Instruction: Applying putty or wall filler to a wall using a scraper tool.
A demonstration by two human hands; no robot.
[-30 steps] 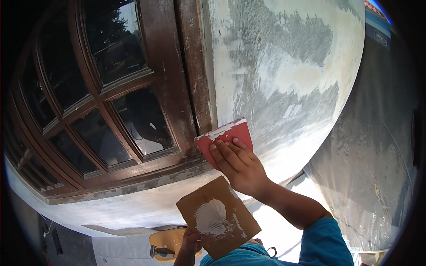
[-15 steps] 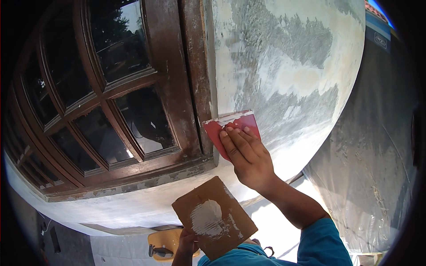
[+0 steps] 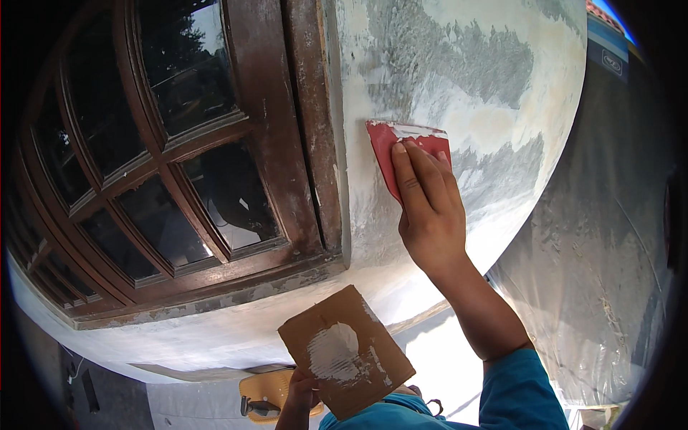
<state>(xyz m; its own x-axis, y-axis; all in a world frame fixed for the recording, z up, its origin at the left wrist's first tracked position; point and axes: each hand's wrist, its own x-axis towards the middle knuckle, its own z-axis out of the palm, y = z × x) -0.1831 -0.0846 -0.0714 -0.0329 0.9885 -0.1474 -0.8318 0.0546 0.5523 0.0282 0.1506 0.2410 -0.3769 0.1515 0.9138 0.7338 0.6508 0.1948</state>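
My right hand (image 3: 430, 208) is closed on a red putty scraper (image 3: 384, 147), its edge smeared with white paste, pressed to the patchy grey and white plastered wall (image 3: 487, 64) just right of the wooden window frame (image 3: 272, 179). Below, my left hand (image 3: 304, 387) grips the edge of a brown cardboard square (image 3: 387, 358) that carries a spread blob of white paste (image 3: 337, 351). Most of that hand is hidden by the cardboard.
A dark-paned wooden window (image 3: 201, 79) fills the upper left. Low behind my left hand lies a yellow object (image 3: 276, 380) with a dark tool (image 3: 261, 408) on it. Grey plastic sheeting (image 3: 595, 287) hangs at the right, under red roof tiles (image 3: 602, 14).
My right hand and the red scraper have moved up and to the right along the wall, away from the window's lower corner. The cardboard has shifted slightly left, then stayed put.
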